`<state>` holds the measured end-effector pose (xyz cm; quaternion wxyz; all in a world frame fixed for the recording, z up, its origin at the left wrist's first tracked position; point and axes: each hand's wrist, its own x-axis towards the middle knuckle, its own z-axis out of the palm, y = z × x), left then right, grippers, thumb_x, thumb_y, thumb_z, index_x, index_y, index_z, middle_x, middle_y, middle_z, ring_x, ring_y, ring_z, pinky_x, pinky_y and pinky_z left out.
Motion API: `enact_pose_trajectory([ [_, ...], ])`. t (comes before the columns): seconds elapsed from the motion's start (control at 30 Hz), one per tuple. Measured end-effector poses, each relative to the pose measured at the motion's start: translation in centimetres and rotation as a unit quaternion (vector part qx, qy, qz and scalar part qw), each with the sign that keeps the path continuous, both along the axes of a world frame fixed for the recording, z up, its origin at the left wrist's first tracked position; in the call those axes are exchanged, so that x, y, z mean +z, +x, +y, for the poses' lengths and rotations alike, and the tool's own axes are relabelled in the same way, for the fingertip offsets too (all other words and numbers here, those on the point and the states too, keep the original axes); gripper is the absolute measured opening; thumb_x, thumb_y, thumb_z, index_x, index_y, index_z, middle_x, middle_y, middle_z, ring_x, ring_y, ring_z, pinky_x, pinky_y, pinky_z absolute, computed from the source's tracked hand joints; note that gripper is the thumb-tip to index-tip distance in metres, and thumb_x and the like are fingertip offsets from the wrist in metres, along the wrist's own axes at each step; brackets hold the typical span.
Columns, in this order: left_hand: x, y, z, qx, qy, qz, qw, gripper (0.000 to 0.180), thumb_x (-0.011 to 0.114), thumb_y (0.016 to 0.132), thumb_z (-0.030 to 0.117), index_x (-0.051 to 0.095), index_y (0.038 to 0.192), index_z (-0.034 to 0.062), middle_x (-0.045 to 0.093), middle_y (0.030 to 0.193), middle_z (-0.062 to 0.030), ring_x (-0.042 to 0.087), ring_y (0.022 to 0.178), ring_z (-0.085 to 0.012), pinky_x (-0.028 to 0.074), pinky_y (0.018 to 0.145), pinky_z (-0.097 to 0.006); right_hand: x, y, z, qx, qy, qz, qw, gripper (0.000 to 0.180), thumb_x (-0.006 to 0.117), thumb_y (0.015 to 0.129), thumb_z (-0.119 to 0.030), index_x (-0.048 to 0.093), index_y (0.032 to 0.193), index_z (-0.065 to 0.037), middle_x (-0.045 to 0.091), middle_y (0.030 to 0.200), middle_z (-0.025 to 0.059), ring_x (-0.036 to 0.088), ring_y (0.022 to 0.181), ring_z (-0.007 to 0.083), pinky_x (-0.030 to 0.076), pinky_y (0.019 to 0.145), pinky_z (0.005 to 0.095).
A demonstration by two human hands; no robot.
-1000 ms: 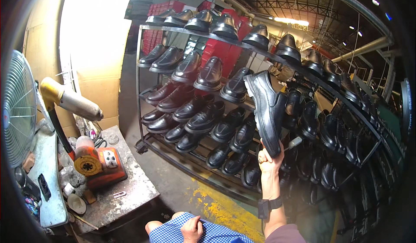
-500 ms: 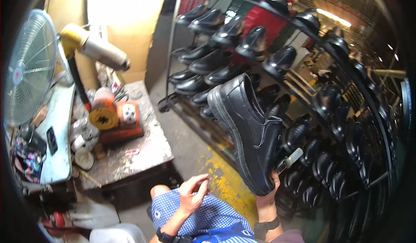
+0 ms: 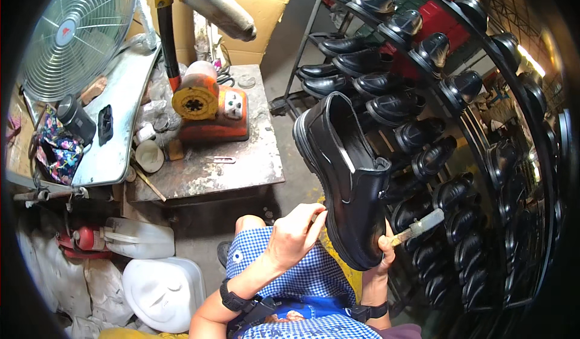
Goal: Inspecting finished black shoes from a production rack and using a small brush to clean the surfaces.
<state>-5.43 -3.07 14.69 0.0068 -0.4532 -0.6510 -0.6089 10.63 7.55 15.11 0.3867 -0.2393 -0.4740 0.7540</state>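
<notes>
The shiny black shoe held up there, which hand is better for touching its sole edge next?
Probably the left hand: its fingers are close beside the sole edge. The right hand is busy gripping the shoe near its toe.

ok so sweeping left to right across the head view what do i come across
Round caged fan, orange machine with a yellow disc front, left hand, black shoe, right hand, pale-ended tool. The shoe rack is left out, since it stretches behind several of these.
</notes>
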Motion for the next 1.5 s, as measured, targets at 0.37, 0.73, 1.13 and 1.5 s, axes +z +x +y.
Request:
enact_pose_trajectory([
  [0.37, 1.8, -3.0, -1.9, -0.093, -0.112, 0.113, 0.983, 0.012, 0.063, 0.075, 0.01, 0.057, 0.084, 0.008, 0.058, 0.073, -0.0086, 0.061, 0.062, -0.0245, 0.048, 0.052, -0.031, 0.1, -0.3, 0.1, 0.063, 0.02, 0.054, 0.996, 0.074, 0.065, 0.067, -0.015, 0.033, 0.13, 0.007, 0.049, 0.121, 0.022, 0.053, 0.109, 0.0284, 0.041, 0.096, 0.04],
  [0.73, 0.1, -0.8, -1.7, -0.22, -0.017, -0.215, 0.951, 0.005, 0.063, 0.077, 0.004, 0.059, 0.08, 0.0029, 0.055, 0.066, 0.0017, 0.05, 0.055, -0.003, 0.041, 0.049, -0.018, -2.7, -0.3, -0.6, -0.002, -0.091, -0.009, 0.996, 0.058, 0.053, 0.076, -0.037, 0.048, 0.119, 0.002, 0.056, 0.113, 0.0164, 0.058, 0.099, 0.0256, 0.047, 0.087, 0.037],
  [1.13, -3.4, 0.3, -3.0, -0.075, 0.034, -0.425, 0.902, 0.063, 0.072, 0.072, 0.016, 0.04, 0.122, -0.0022, 0.052, 0.113, -0.0101, 0.049, 0.105, -0.0189, 0.038, 0.093, -0.031, -6.5, -0.6, -1.1, 0.15, 0.077, -0.196, 0.966, 0.067, 0.049, 0.086, -0.05, 0.036, 0.131, -0.002, 0.058, 0.108, 0.0079, 0.056, 0.086, 0.0115, 0.045, 0.071, 0.0247],
  [1.5, -10.7, 1.0, -8.5, 0.06, -0.286, -0.265, 0.919, 0.086, 0.066, 0.069, 0.033, 0.022, 0.135, -0.0004, 0.057, 0.102, -0.0292, 0.059, 0.089, -0.0411, 0.048, 0.079, -0.042, -4.7, -4.2, -2.5, 0.22, 0.568, -0.316, 0.727, 0.036, 0.063, 0.075, -0.002, 0.063, 0.109, -0.013, 0.058, 0.071, 0.0088, 0.058, 0.062, 0.022, 0.045, 0.057, 0.0314],
])
